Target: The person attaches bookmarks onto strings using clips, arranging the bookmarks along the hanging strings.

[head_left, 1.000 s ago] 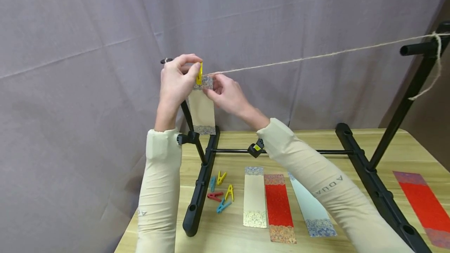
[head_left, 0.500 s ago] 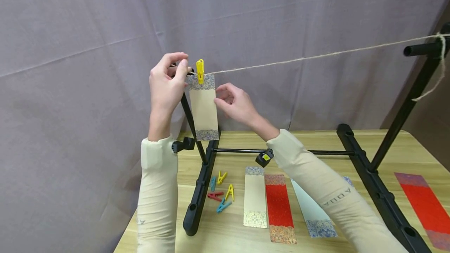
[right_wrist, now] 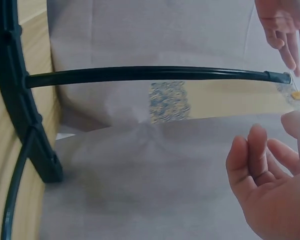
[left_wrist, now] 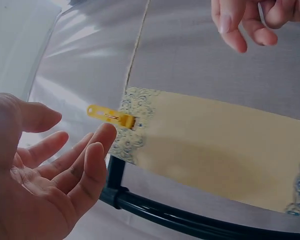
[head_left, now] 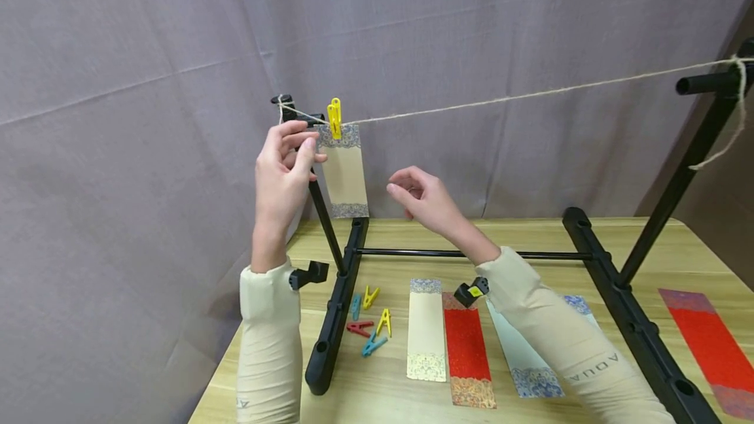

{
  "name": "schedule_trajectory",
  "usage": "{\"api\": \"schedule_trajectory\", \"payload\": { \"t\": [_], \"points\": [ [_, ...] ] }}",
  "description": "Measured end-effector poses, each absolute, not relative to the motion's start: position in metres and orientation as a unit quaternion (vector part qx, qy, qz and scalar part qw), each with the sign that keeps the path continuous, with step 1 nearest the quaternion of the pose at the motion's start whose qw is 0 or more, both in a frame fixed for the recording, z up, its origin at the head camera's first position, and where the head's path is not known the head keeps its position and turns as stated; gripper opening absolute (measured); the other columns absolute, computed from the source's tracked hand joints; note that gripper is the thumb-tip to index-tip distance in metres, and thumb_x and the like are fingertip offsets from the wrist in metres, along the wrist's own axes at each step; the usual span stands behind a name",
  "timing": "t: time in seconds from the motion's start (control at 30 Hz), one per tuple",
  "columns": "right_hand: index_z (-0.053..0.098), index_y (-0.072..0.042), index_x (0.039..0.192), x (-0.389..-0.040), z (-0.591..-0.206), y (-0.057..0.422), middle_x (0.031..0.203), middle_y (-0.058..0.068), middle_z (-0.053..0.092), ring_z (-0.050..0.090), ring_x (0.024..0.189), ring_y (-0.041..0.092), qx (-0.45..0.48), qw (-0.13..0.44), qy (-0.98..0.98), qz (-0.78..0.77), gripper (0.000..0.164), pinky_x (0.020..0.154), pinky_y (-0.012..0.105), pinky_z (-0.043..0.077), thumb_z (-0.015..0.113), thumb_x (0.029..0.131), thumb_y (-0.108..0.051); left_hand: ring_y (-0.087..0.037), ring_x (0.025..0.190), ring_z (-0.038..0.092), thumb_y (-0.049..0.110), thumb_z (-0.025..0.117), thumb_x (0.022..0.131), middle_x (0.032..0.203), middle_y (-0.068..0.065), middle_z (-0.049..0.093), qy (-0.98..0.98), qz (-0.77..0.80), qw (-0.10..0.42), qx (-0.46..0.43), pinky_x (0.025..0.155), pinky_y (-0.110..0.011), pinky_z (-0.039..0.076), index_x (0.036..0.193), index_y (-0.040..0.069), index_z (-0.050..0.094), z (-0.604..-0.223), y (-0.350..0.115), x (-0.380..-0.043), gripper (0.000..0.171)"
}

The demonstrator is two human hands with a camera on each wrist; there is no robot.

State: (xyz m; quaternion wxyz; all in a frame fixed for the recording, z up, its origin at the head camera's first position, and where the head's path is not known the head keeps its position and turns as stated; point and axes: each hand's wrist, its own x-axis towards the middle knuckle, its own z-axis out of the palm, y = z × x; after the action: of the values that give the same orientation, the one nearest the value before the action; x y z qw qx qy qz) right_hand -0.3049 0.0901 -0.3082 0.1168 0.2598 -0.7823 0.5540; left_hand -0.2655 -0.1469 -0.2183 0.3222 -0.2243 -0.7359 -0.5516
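Observation:
A cream paper card [head_left: 344, 175] with patterned blue-grey ends hangs from the string [head_left: 501, 100] near its left end. One yellow clothespin [head_left: 334, 118] clips the card's top edge to the string; the left wrist view shows the same clothespin [left_wrist: 112, 116] from close by. My left hand [head_left: 285, 172] is just left of the card, its fingers loosely bent and holding nothing. To the right of the card and apart from it, my right hand [head_left: 430, 201] is in the air with relaxed fingers and nothing in them.
A black stand [head_left: 471, 253] carries the string between two posts. Several clothespins [head_left: 371, 326] lie on the wooden table [head_left: 353, 404]. Beside them lie a cream card [head_left: 427, 332], a red card [head_left: 468, 345] and a pale blue card [head_left: 521, 352]. Another red card [head_left: 707, 345] is at far right.
My left hand has let go of the yellow clothespin and moved left and down. My right hand has let go of the card and drawn away to the right. The card now hangs on the string.

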Motion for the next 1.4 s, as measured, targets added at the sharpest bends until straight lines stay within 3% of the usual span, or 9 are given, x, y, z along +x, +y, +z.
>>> {"api": "schedule_trajectory", "payload": {
  "t": [0.27,0.4,0.73,0.93,1.2,1.4],
  "points": [
    [0.061,-0.008,0.116,-0.299,-0.342,0.100,0.090,0.009,0.064,0.059,0.064,0.032,0.257,0.084,-0.790,0.551,0.028,0.054,0.040,0.055,0.058,0.100,-0.031,-0.016,0.082,0.072,0.018,0.057,0.100,0.112,-0.018,0.069,-0.750,-0.550,0.273,-0.247,0.057,-0.032,0.056,0.128,0.002,0.053,-0.252,-0.149,-0.261,0.033],
    [0.061,-0.007,0.115,-0.297,-0.362,0.106,0.091,0.009,0.065,0.060,0.066,0.031,0.243,0.065,-0.801,0.543,0.028,0.053,0.036,0.055,0.058,0.099,-0.030,-0.023,0.086,0.072,0.020,0.056,0.101,0.113,-0.015,0.069,-0.765,-0.547,0.236,-0.244,0.059,-0.034,0.057,0.131,0.005,0.052,-0.272,-0.149,-0.259,0.034],
    [0.063,-0.009,0.115,-0.296,-0.399,0.115,0.089,0.009,0.065,0.060,0.068,0.022,0.227,0.012,-0.820,0.526,0.027,0.056,0.038,0.055,0.061,0.098,-0.030,-0.035,0.087,0.072,0.021,0.051,0.103,0.112,-0.023,0.069,-0.773,-0.565,0.190,-0.220,0.058,-0.025,0.054,0.130,0.000,0.051,-0.323,-0.146,-0.262,0.034],
    [0.064,-0.006,0.113,-0.296,-0.415,0.121,0.091,0.014,0.066,0.058,0.069,0.016,0.224,-0.007,-0.827,0.515,0.028,0.056,0.038,0.055,0.063,0.097,-0.028,-0.033,0.086,0.073,0.023,0.053,0.102,0.112,-0.021,0.070,-0.792,-0.549,0.160,-0.216,0.058,-0.028,0.055,0.130,0.003,0.052,-0.353,-0.143,-0.261,0.033],
    [0.065,-0.008,0.112,-0.294,-0.437,0.126,0.097,0.006,0.067,0.061,0.082,0.014,0.228,-0.012,-0.864,0.449,0.027,0.070,0.027,0.052,0.064,0.095,-0.029,-0.012,0.078,0.068,0.023,0.056,0.101,0.096,-0.007,0.072,-0.840,-0.481,0.116,-0.225,0.061,-0.023,0.049,0.126,0.010,0.057,-0.386,-0.134,-0.261,0.028],
    [0.064,-0.008,0.115,-0.294,-0.454,0.133,0.102,0.007,0.065,0.064,0.085,0.022,0.217,-0.047,-0.871,0.438,0.029,0.074,0.031,0.052,0.063,0.096,-0.031,-0.015,0.085,0.067,0.024,0.056,0.101,0.102,-0.008,0.071,-0.858,-0.454,0.059,-0.232,0.067,-0.024,0.052,0.126,0.013,0.056,-0.409,-0.130,-0.260,0.027]
  ]
}}
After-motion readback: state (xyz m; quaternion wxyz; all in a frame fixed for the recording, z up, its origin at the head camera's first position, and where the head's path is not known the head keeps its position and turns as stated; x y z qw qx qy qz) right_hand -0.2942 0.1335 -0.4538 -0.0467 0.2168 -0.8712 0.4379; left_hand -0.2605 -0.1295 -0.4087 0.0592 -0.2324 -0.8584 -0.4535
